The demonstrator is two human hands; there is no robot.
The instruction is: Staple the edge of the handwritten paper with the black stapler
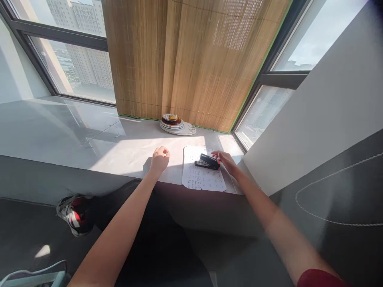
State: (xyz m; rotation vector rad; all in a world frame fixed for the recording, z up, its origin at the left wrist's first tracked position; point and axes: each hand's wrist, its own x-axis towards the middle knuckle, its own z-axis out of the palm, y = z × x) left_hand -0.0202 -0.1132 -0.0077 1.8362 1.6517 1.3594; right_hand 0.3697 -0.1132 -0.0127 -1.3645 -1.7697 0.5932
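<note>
A black stapler (208, 161) lies across the upper part of some written sheets of paper (203, 179) on the window ledge. Its jaws point left, and a small red spot shows at its rear end. My right hand (227, 161) is at that rear end, with its fingers bent around it and partly hidden. To the left of the paper, my left hand (160, 160) rests over the ledge with its fingers curled in and nothing visible in them.
Behind the hands, a stack of small plates (172, 124) stands on the ledge (131, 153) beside a pale flat oval piece (189, 128). A bamboo blind (191, 63) hangs in front of the window. A slanted wall (311, 103) bounds the right side, near a hanging cord (326, 219).
</note>
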